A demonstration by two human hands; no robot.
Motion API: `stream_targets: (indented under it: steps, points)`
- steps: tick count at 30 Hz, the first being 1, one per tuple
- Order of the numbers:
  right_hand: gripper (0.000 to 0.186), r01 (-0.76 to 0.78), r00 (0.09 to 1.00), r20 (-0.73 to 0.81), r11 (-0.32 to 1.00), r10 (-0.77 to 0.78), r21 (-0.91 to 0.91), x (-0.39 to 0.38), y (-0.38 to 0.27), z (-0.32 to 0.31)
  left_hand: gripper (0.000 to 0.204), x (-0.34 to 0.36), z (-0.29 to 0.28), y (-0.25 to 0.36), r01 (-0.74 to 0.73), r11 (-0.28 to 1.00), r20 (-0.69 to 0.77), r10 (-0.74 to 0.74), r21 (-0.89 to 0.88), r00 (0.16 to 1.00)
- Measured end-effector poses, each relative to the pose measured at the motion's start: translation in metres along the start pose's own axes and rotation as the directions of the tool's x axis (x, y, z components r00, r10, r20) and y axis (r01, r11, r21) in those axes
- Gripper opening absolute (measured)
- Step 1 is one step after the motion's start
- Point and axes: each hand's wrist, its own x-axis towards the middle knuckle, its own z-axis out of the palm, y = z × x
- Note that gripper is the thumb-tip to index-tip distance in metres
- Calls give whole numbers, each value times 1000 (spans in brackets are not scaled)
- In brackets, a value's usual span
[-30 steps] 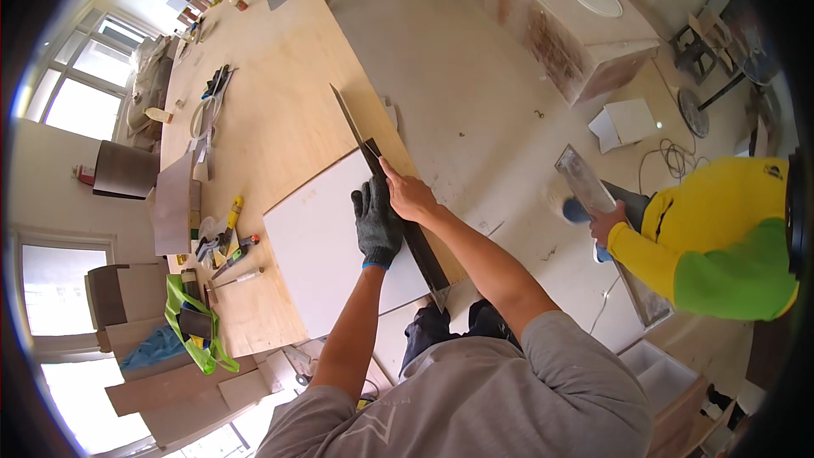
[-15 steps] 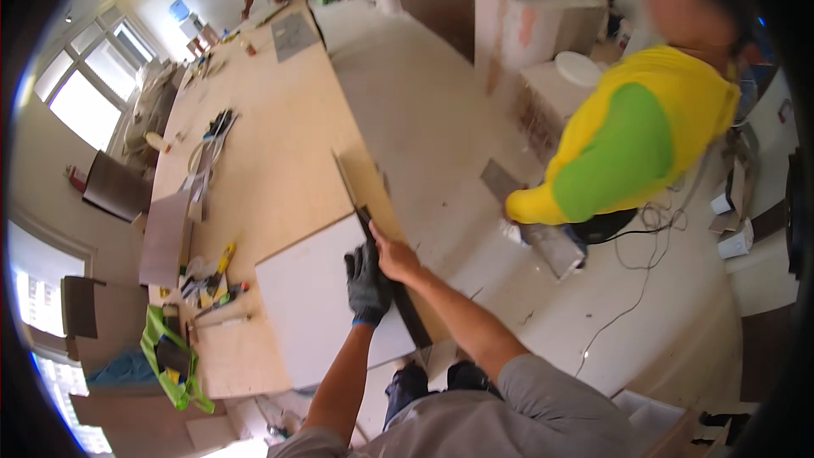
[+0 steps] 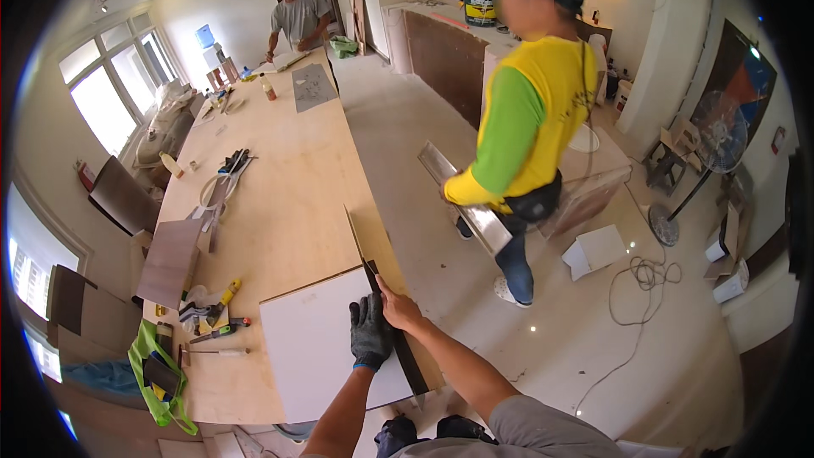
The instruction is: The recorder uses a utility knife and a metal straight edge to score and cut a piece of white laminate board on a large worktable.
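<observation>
A white panel (image 3: 318,339) lies on the near end of the long wooden table, with a long dark strip (image 3: 409,358) along its right edge. My left hand (image 3: 370,332), in a dark grey work glove, rests on the panel beside the strip with its fingers stretched out. My bare right hand (image 3: 400,309) grips the strip from its outer side, index finger reaching forward along it; the fingers underneath are hidden. Ahead of my hands, a thin upright board edge (image 3: 354,236) runs along the table's right side.
Left of the panel lie a yellow-handled tool (image 3: 227,295), a screwdriver (image 3: 222,350) and a bright green bag (image 3: 151,365). A co-worker in yellow and green (image 3: 530,119) stands at right with a long metal piece (image 3: 475,208). Another person (image 3: 299,21) works at the table's far end. A cord (image 3: 644,282) loops across the floor.
My view has tilted up. The co-worker at right has straightened up and turned, with the long metal piece raised across the body. My hands keep nearly the same place on panel and strip.
</observation>
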Motion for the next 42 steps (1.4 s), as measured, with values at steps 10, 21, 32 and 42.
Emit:
stream_targets:
  steps: [10, 21, 32, 42]
  points:
    - [57, -46, 997, 69, 998, 44, 30, 4, -2, -7, 63, 2, -4, 2, -5, 1000, -52, 4, -24, 999]
    - [56, -30, 996, 88, 997, 24, 74, 2, 4, -1, 60, -2, -10, 5, 5, 1000, -41, -6, -26, 999]
    - [59, 65, 998, 12, 991, -67, 115, 0, 13, 4, 62, -3, 2, -2, -25, 1000, -104, 27, 14, 994]
    - [58, 61, 998, 7, 995, -62, 83, -5, 15, 5, 64, -1, -2, 2, 21, 1000, -41, -21, -1, 999]
